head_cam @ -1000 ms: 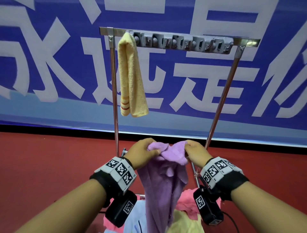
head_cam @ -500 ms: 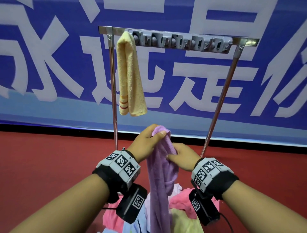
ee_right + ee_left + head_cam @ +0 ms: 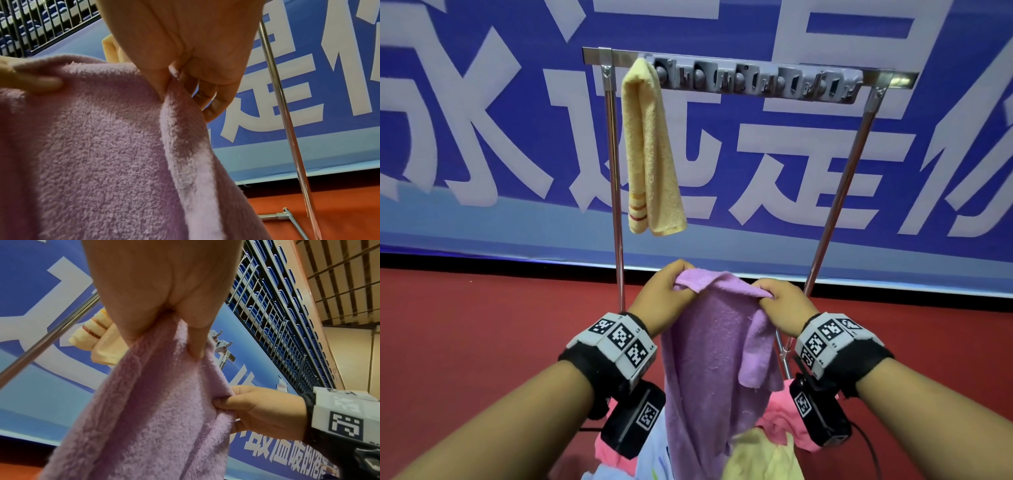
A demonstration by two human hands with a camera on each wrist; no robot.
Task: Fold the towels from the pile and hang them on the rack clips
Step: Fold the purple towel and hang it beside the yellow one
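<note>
Both hands are spreading apart again after meeting half a second ago, opening the soft lilac terry towel above the heaped pink and yellow towel pile. Left hand and right hand are each pinching a top corner. A loose pinch could be dropping it. Beyond, the folded yellow striped towel is hanging from the grey clip rack.

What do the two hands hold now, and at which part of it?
Both hold the purple towel by its top edge: the left hand pinches the left end, the right hand the right end. The rest hangs down.
</note>
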